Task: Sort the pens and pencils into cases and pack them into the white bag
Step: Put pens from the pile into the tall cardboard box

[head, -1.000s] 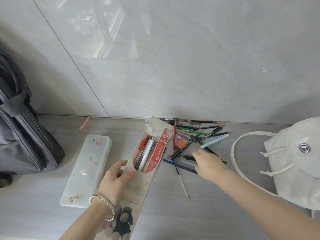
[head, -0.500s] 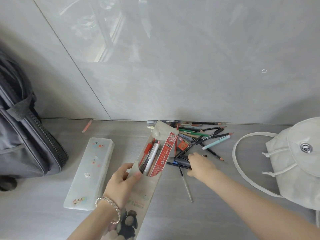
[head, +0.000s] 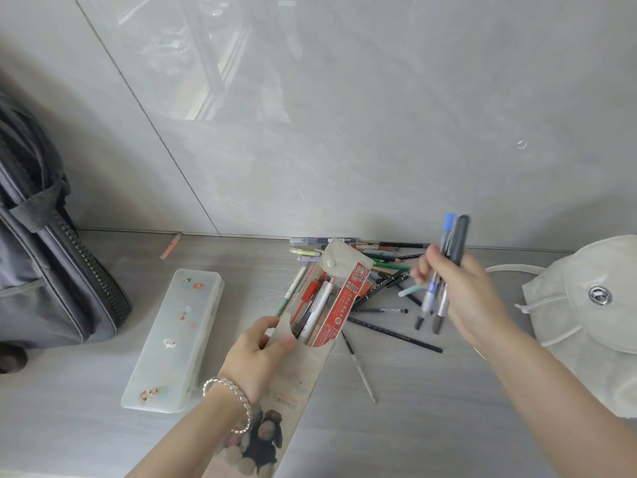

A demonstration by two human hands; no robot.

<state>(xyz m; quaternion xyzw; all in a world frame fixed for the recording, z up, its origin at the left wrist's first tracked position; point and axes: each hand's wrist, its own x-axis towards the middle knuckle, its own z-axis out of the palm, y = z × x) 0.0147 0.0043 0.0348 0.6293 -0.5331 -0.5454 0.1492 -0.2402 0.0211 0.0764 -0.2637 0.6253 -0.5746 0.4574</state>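
Left forearm enters from the lower edge and runs up toward centre, a silver bracelet [head: 243,401] round the wrist. Left hand [head: 256,357], back to the camera, grips the open mouth of the paper case [head: 310,370]: thumb on the front wall, fingers curled round the side edge. Right forearm enters from the lower right. Right hand [head: 472,298], raised, has its fingers curled round a bundle of pens [head: 458,239] held roughly upright.

On my feed, a dark grey fabric backpack [head: 51,270] with a heavy black zipper sits at the far left on the pale grey wood-grain floor [head: 448,426] — close to the glossy grey tiled wall [head: 344,132], which carries a bright reflection.
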